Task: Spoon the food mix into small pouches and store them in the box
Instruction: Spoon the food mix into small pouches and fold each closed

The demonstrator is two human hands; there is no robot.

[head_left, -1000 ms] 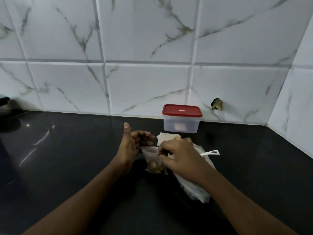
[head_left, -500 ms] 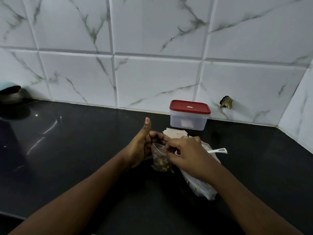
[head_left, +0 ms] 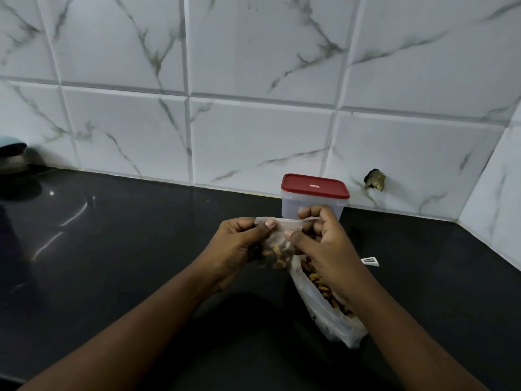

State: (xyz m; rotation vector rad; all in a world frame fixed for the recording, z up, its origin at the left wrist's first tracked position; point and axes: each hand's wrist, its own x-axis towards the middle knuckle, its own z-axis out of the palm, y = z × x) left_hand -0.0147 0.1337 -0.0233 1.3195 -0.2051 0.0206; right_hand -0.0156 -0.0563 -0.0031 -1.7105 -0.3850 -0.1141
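A small clear pouch [head_left: 277, 251] with brown food mix in its bottom hangs above the black counter. My left hand [head_left: 238, 249] pinches its top strip at the left end. My right hand [head_left: 324, 244] pinches the same strip at the right end, thumb in front. Under my right forearm lies the large clear bag of food mix [head_left: 324, 303] on its side. The white spoon handle [head_left: 370, 261] sticks out to the right of my right hand; its bowl is hidden. The clear box with a red lid [head_left: 314, 186] stands shut by the wall, just behind my hands.
The black counter [head_left: 127, 249] runs to a white marble-tiled wall at the back and to a side wall on the right. A dark object with a light blue top [head_left: 12, 156] sits at the far left edge. A small brass fitting [head_left: 374, 179] sticks out of the wall right of the box.
My left thumb, raised before, has come down onto the pouch. Both hands have lifted the pouch and now pinch its top strip at the two ends.
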